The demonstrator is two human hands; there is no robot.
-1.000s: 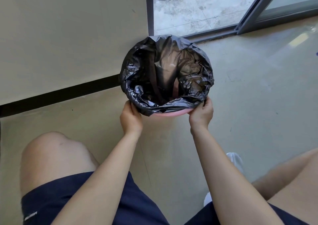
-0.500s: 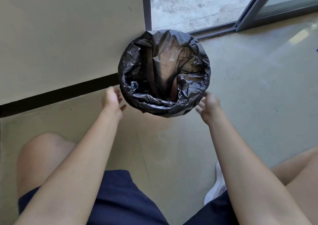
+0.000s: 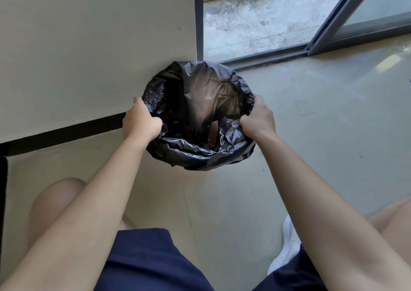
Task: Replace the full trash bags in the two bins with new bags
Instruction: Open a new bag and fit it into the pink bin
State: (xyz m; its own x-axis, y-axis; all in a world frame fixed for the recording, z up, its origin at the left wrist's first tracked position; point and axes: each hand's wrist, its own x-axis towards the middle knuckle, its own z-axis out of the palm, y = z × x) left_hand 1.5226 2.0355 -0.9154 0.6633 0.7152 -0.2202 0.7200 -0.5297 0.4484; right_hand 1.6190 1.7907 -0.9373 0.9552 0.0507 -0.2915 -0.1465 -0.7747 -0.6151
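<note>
A black trash bag (image 3: 200,152) lines a round bin standing on the floor against the wall. The bag is folded over the rim all the way round, so the bin itself is hidden under the plastic. My left hand (image 3: 140,121) grips the bag-covered rim on the left side, thumb inside the opening. My right hand (image 3: 259,117) grips the rim on the right side in the same way. The inside of the bag looks dark and hollow.
A beige wall (image 3: 89,46) with a black skirting strip (image 3: 62,132) runs behind the bin on the left. A sliding door frame (image 3: 329,28) and its floor track lie behind and to the right. My knees and a white shoe (image 3: 287,246) are below.
Both hands let go of the near edge of the rim, spread outward, and now grip the left and right sides of the bin. The pink rim seen earlier is covered.
</note>
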